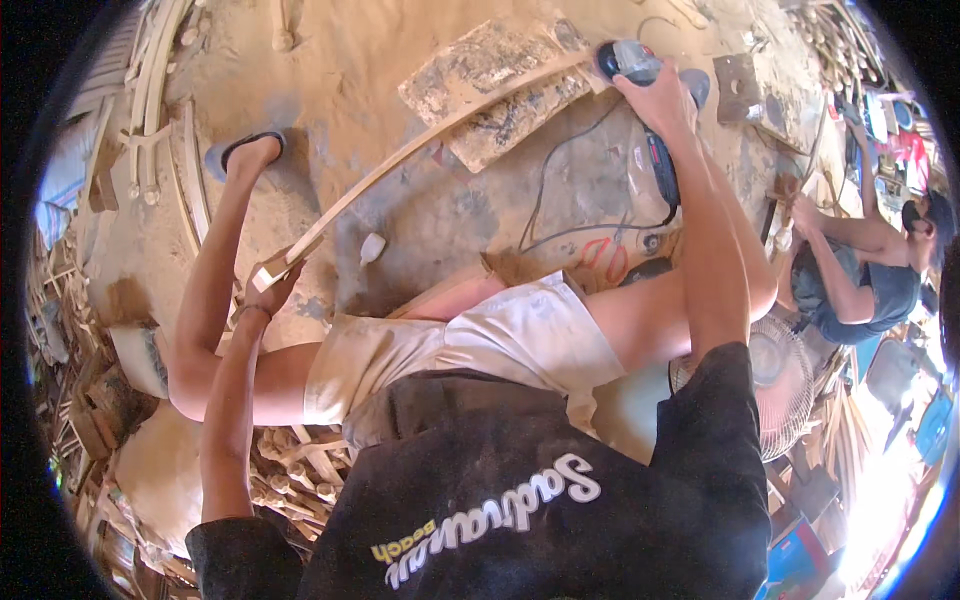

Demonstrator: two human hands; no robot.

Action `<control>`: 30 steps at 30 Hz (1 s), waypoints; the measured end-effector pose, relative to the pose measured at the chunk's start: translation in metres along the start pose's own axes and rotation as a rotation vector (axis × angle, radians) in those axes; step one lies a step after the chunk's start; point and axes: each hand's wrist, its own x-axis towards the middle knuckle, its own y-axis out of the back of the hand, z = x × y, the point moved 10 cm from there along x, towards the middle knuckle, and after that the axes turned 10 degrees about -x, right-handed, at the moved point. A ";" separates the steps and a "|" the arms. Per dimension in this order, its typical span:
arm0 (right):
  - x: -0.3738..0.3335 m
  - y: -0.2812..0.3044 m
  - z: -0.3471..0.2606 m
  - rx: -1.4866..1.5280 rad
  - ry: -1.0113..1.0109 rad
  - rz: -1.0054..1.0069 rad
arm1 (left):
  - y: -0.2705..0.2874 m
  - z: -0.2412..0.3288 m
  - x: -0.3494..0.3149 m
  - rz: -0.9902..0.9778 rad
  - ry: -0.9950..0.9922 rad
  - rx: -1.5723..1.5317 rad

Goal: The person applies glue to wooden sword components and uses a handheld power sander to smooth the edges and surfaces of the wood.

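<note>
A long, slightly curved wooden strip (430, 135) runs from near my left knee up to the far right. My left hand (272, 290) is closed around its near end, the squared tip showing past the fingers. At the far end, my right hand (655, 95) grips a rounded black and grey tool (630, 62), which looks like a sander, against the strip. Fingers hide part of this tool. Beneath the strip's far half lies a scuffed, pale board (500, 95). A second, black and red power tool (657, 170) lies beside my right shin.
A dark cord (535, 200) loops over the dusty floor near red-handled scissors (603, 255). Wooden pieces (155, 100) lie at the left. A fan (765, 385) stands by my right thigh. Another person (860, 270) sits at the right, handling wood.
</note>
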 end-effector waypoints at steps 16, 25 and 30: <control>-0.163 -0.020 -0.209 0.163 0.587 -0.299 | 0.025 -0.080 -0.036 -0.072 0.215 -0.096; -0.030 -0.021 -0.047 -0.082 0.179 -0.090 | 0.024 -0.059 -0.014 -0.070 0.208 -0.085; 0.014 -0.009 0.006 -0.056 0.049 -0.066 | 0.033 -0.051 0.000 -0.072 0.196 -0.069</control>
